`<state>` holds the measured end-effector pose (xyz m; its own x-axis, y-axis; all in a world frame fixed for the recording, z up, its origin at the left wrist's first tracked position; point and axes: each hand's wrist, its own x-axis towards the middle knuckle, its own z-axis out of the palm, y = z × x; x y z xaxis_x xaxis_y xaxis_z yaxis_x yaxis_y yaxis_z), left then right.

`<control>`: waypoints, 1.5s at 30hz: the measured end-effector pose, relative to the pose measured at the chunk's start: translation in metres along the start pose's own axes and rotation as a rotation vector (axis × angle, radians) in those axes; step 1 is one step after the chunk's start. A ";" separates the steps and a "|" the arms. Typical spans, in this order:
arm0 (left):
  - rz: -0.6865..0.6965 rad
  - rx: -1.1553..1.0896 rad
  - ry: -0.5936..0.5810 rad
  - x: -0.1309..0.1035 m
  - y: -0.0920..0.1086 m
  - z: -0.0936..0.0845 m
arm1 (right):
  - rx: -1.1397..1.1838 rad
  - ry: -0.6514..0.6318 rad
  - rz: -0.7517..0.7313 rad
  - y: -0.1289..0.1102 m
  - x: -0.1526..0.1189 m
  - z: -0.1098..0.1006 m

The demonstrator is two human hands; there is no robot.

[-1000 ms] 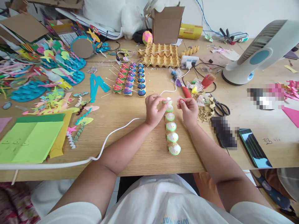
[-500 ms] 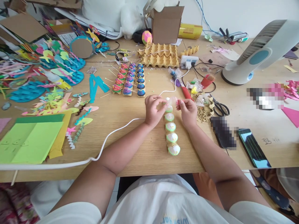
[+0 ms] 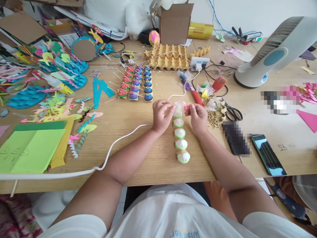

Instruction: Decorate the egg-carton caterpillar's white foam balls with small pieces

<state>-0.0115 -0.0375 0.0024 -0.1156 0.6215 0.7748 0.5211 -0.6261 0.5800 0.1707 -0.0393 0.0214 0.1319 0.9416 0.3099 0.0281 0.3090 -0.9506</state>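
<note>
A wooden table [image 3: 148, 158] fills most of the view, with a white fan [image 3: 274, 53] standing at its right and a brown cardboard box [image 3: 175, 24] at the back. In front of the box lie moulded egg-carton sheets [image 3: 168, 61], then three rows of painted cups [image 3: 134, 89] in red, purple and blue. Nearer the person, between the forearms, a single strip of white-and-green cups [image 3: 180, 133] runs away from the table's front edge, its far end behind the hands' work. A dark phone [image 3: 268, 155] lies to the right. The left hand [image 3: 162, 115] has thumb and forefinger pinched together at one edge of the wrap; the right hand [image 3: 198, 117] is closed, its fingertips gripping the other side. Black-handled scissors [image 3: 234, 114] lie just beyond the right hand. The clear wrap [image 3: 180, 105] spans between both hands, above the strip's far end, with a small pinkish-red bit [image 3: 187, 107] at the right fingertips
</note>
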 end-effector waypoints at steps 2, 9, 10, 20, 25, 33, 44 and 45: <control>-0.021 0.005 -0.009 0.000 -0.001 0.000 | -0.008 -0.009 0.004 0.001 0.000 0.000; -0.137 0.034 -0.029 -0.001 -0.005 0.002 | 0.050 -0.055 0.013 0.001 0.000 -0.001; -0.144 0.022 -0.025 -0.002 -0.005 0.002 | 0.062 -0.065 0.010 0.001 0.000 -0.001; -0.071 0.009 -0.054 -0.001 0.003 -0.002 | -0.020 -0.082 -0.173 0.011 -0.001 -0.001; -0.009 0.043 -0.101 -0.001 0.009 -0.005 | -0.242 -0.180 -0.369 0.002 -0.005 -0.001; 0.020 0.073 -0.190 -0.001 0.010 -0.005 | -0.372 -0.190 -0.459 -0.002 -0.004 0.000; 0.008 0.058 -0.203 0.000 0.013 -0.003 | -0.365 -0.157 -0.447 0.000 -0.007 0.000; 0.001 0.052 -0.197 -0.001 0.012 -0.003 | -0.361 -0.157 -0.448 0.000 -0.007 0.000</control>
<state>-0.0080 -0.0472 0.0099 0.0502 0.7043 0.7082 0.5643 -0.6050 0.5617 0.1699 -0.0457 0.0188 -0.1177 0.7474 0.6539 0.3859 0.6411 -0.6633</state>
